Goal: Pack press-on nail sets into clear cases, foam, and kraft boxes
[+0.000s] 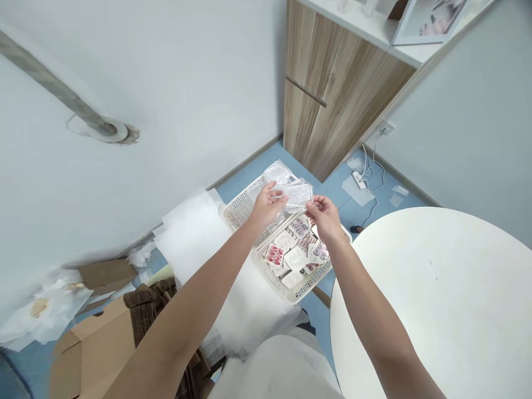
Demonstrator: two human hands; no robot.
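Between both hands, over the baskets, is a clear plastic case (pixel 297 195). My left hand (pixel 268 206) is closed on its left end, with thumb and fingers curled. My right hand (pixel 326 217) pinches the lower right corner. Under the left hand, a white perforated basket (pixel 231 213) contains more clear plastic cases (pixel 277 173). A second white basket (pixel 297 297), below my right hand, is filled with cards of press-on nails (pixel 275 255); some cards lie with their white printed side up. My forearm and hand cover part of this basket's right side.
A round white table (pixel 436 299) stands at the right. White foam sheeting (pixel 195 238) lies left of the baskets. An open cardboard box (pixel 103 343) is at lower left, a wooden cabinet (pixel 332 83) at the back, and a power strip (pixel 358 179) on the floor.
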